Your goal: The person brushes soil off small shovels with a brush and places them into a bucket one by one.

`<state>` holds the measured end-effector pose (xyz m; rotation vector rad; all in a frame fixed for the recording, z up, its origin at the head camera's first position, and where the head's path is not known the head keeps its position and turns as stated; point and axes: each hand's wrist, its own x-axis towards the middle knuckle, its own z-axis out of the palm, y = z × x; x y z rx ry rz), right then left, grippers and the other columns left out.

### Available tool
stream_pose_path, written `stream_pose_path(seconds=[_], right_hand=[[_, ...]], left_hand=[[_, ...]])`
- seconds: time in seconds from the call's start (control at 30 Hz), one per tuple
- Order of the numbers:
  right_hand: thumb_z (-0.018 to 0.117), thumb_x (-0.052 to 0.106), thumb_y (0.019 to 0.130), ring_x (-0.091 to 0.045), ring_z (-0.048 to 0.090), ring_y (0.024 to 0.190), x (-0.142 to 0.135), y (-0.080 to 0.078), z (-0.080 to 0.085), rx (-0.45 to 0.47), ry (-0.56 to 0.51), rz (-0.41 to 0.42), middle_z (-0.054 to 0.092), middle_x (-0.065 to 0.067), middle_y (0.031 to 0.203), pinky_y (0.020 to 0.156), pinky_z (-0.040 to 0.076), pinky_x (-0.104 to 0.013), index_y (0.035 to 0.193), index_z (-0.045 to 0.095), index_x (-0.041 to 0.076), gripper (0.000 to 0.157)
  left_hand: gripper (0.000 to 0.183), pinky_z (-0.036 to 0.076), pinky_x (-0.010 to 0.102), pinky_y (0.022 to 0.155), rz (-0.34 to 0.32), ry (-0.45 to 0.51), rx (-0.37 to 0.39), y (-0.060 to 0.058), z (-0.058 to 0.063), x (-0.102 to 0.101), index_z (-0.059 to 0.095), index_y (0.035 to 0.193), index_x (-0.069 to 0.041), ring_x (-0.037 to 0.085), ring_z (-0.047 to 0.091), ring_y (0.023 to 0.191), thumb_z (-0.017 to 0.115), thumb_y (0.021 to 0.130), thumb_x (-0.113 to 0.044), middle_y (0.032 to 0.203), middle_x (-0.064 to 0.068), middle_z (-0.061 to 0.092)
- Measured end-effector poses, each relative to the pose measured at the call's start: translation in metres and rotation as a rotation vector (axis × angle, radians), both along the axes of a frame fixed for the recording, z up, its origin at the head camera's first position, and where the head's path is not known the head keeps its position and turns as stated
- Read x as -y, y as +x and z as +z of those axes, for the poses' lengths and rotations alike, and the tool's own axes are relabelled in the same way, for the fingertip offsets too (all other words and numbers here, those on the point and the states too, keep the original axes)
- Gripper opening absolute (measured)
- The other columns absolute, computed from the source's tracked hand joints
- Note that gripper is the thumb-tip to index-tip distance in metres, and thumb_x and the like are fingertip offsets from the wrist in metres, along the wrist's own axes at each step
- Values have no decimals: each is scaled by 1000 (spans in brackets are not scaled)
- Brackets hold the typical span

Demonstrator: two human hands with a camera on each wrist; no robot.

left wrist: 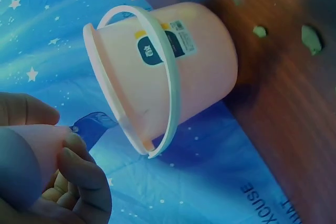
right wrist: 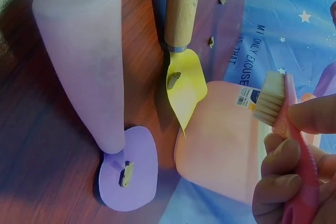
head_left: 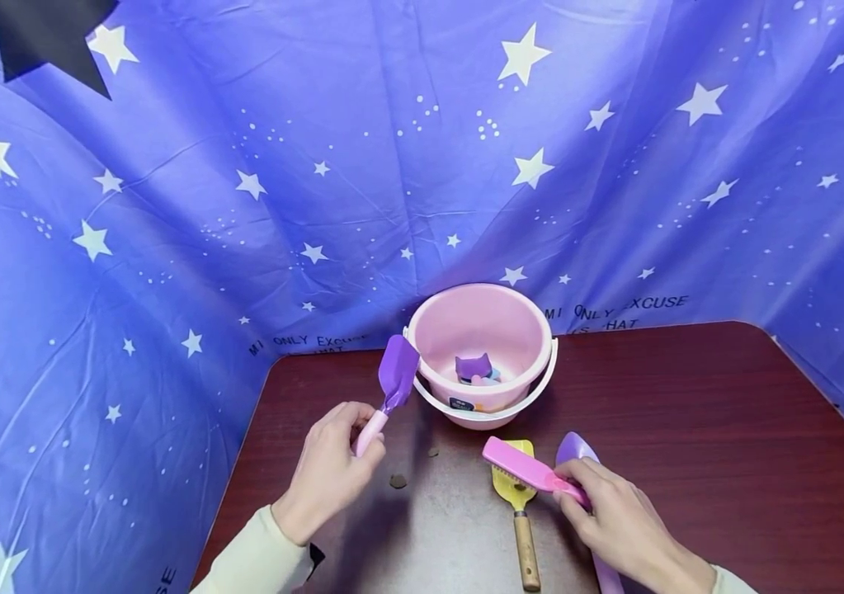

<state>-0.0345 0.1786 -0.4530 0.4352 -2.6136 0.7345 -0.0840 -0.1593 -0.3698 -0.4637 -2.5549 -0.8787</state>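
My left hand grips a toy shovel by its pink handle, its purple blade raised beside the rim of a pink bucket. In my right hand is a pink brush, held by its handle over the table; its pale bristles show in the right wrist view. Under the brush lies a yellow trowel with a wooden handle. A lilac shovel lies beside it, partly hidden by the right hand in the head view; a small clod rests on each blade.
Inside the bucket sit a purple cat-eared piece and other small pieces. Its white handle hangs down at the front. Small dark clods lie on the brown table. A blue starry cloth stands behind.
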Motion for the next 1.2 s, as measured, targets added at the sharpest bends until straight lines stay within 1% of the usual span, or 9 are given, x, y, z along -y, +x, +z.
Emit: stream_pose_path(seconds=[0.23,0.43,0.57,0.73,0.83,0.93,1.03,1.2], right_hand=[[77,11,70,1,44,64,-3,1,2,3,9,-7,50,21,80,54,39,-26,91,64,27,30],[78,12,70,2,45,66,-6,1,2,8,18,-19,53,20,83,55,41,-27,92,65,27,29],[78,12,71,3,45,66,-7,2,2,4,16,-21,53,20,83,55,41,-27,92,65,27,29],[78,11,70,3,43,65,-8,2,2,-15,13,-17,51,21,81,54,39,-26,91,65,26,29],[78,12,70,2,42,64,-9,2,2,-18,15,-21,50,21,79,53,38,-26,90,65,26,28],[78,12,70,2,42,63,-10,3,2,-16,16,-29,49,21,79,53,38,-25,90,65,27,28],[78,12,70,2,42,63,-11,3,1,-15,17,-38,50,21,79,53,38,-26,90,65,26,28],[78,13,70,2,42,62,-12,4,0,-13,19,-49,50,21,79,53,38,-27,91,65,26,28]], left_hand=[[22,40,25,58,-23,-115,-37,-14,11,-11,59,86,-17,6,47,64,67,67,-9,74,-11,49],[18,42,29,56,-39,-189,-30,-29,20,-24,61,88,-15,10,48,62,67,71,-11,76,-9,49],[18,40,29,53,-64,-240,-20,-36,22,-35,62,91,-14,11,47,60,66,74,-12,77,-7,48],[15,38,31,49,-87,-312,-39,-46,21,-46,60,89,-14,14,46,56,66,75,-14,76,-5,46],[15,42,35,50,-88,-376,-53,-51,23,-52,60,88,-12,18,51,58,67,76,-14,76,-2,48],[16,46,39,52,-88,-446,-61,-57,25,-59,60,88,-10,23,59,64,69,76,-15,78,2,53],[15,48,41,53,-92,-517,-44,-63,30,-66,59,85,-9,26,62,68,69,77,-16,79,4,56],[12,48,41,55,-119,-645,27,-78,38,-79,63,86,-11,25,63,69,68,77,-18,78,3,55]])
